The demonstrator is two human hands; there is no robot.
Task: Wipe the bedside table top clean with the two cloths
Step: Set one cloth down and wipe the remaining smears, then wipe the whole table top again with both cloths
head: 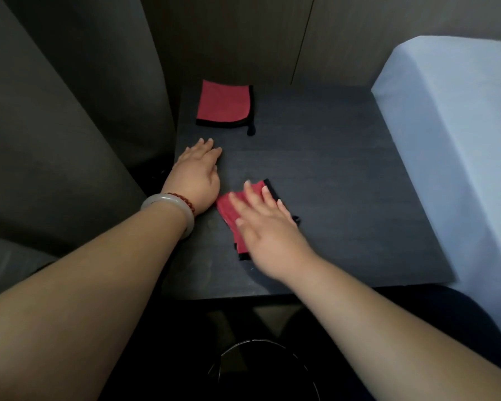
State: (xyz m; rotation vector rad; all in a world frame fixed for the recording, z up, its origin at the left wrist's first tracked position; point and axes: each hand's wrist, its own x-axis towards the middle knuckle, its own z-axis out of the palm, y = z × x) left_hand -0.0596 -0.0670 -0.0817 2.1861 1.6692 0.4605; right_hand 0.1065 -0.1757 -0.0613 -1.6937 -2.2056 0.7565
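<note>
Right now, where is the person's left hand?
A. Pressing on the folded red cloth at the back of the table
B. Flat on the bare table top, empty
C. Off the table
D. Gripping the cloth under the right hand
B: the left hand lies open on the bare table top, short of the far cloth, while the right hand presses the near cloth.

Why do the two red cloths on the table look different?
The far cloth lies flat and untouched near the table's back edge; the near cloth is rumpled under the right hand. The far one shows fully; the near one is half covered. Both are red with black trim.
</note>
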